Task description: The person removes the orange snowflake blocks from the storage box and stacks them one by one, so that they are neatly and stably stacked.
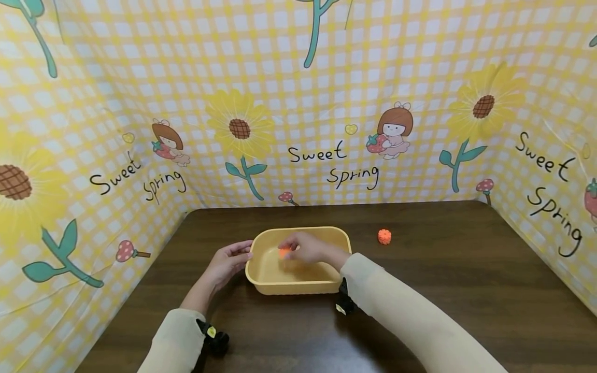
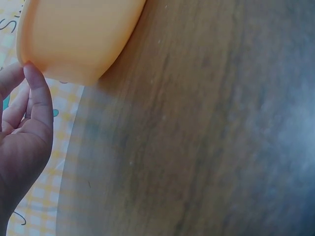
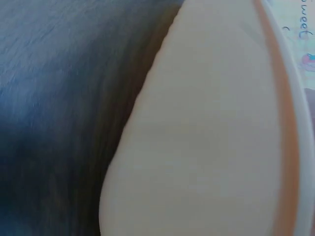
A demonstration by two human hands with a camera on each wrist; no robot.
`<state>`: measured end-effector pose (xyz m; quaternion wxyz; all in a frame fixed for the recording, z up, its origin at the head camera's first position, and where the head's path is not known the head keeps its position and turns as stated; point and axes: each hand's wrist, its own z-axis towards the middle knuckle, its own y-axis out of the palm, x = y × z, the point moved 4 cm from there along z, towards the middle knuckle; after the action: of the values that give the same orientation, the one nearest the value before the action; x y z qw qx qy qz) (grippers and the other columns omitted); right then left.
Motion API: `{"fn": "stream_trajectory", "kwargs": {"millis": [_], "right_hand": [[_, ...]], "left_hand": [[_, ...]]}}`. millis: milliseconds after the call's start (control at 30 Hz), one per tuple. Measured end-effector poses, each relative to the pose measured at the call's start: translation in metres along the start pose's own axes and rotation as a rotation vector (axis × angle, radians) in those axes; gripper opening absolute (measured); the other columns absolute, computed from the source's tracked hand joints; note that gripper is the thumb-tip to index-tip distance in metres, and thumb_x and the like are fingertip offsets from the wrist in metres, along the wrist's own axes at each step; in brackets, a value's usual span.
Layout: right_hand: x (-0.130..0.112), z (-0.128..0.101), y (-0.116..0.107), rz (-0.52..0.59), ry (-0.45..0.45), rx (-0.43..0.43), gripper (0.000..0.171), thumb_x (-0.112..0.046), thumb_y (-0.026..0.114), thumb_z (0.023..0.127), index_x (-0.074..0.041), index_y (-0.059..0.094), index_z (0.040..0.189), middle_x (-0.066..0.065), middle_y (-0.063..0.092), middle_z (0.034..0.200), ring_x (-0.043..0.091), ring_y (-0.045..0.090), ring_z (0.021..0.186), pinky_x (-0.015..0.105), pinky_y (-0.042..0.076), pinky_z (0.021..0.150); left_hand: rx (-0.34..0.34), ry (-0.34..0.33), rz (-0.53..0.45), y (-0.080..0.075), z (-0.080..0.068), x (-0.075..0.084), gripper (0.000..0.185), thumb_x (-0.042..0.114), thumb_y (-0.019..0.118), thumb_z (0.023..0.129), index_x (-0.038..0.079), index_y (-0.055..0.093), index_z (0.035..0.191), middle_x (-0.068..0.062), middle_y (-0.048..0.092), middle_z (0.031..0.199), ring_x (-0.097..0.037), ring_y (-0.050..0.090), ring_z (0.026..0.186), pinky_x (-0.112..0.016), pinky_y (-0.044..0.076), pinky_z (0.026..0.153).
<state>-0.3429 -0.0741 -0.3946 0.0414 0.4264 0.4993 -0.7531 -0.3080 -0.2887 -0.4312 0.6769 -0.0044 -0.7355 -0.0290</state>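
A yellow plastic basin (image 1: 298, 288) stands on the table, its side wall (image 2: 74, 34) close up in the left wrist view. At its left end my left hand (image 1: 228, 263) holds the rim with thumb and fingertips. My right hand (image 1: 305, 248) reaches down inside the basin, pinching a small orange toy block (image 1: 284, 253) that its fingers partly cover. In the right wrist view the basin's outer wall (image 3: 206, 128) fills much of the frame, and the right hand's fingers cannot be seen there.
Another small orange knobbly block (image 1: 384, 237) lies on the dark wooden table (image 1: 420, 290), right of the basin. Behind the table and along its sides hangs a yellow checked cloth (image 1: 298, 114) with printed sunflowers.
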Motion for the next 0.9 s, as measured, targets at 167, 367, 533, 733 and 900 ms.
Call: {"fn": "stream_trajectory", "kwargs": {"millis": [167,367,533,733,900], "right_hand": [[-0.003,-0.013,-0.014,0.045,0.010,0.052,0.028,-0.010,0.059,0.084,-0.003,0.059,0.111,0.005,0.056,0.106,0.017,0.050,0.092,0.026,0.043,0.077],[0.000,-0.027,-0.028,0.042,0.026,0.120,0.029,-0.014,0.061,0.084,-0.005,0.059,0.111,0.003,0.051,0.102,0.014,0.049,0.087,0.025,0.044,0.074],[0.004,-0.038,-0.039,0.003,0.050,0.193,0.028,-0.017,0.063,0.082,-0.007,0.061,0.108,0.001,0.052,0.093,0.013,0.047,0.080,0.026,0.044,0.071],[0.012,-0.052,-0.052,0.003,0.080,0.260,0.028,-0.019,0.066,0.079,-0.011,0.063,0.106,-0.001,0.053,0.090,0.013,0.047,0.078,0.027,0.043,0.067],[0.021,-0.065,-0.061,0.018,0.073,0.305,0.030,-0.020,0.067,0.078,-0.008,0.063,0.105,0.000,0.053,0.089,0.014,0.047,0.078,0.029,0.044,0.065]], "left_hand": [[0.012,-0.012,-0.005,-0.001,-0.001,-0.001,0.048,0.005,0.065,0.078,-0.003,0.048,0.122,-0.011,0.051,0.102,-0.014,0.056,0.087,-0.028,0.048,0.075],[0.000,0.000,0.003,-0.001,0.000,-0.001,0.048,0.004,0.064,0.079,-0.004,0.046,0.123,-0.012,0.051,0.103,-0.015,0.056,0.088,-0.028,0.049,0.074],[-0.005,0.005,0.005,-0.001,-0.001,0.000,0.048,0.003,0.063,0.080,-0.005,0.045,0.124,-0.013,0.050,0.104,-0.015,0.055,0.088,-0.028,0.049,0.074],[0.008,-0.010,-0.001,-0.001,-0.001,0.000,0.045,0.002,0.062,0.080,-0.004,0.047,0.123,-0.016,0.049,0.106,-0.018,0.054,0.091,-0.028,0.048,0.075],[0.003,-0.007,0.015,-0.001,-0.002,0.000,0.046,0.003,0.062,0.081,-0.003,0.046,0.124,-0.016,0.048,0.108,-0.018,0.054,0.092,-0.028,0.048,0.075]]}}
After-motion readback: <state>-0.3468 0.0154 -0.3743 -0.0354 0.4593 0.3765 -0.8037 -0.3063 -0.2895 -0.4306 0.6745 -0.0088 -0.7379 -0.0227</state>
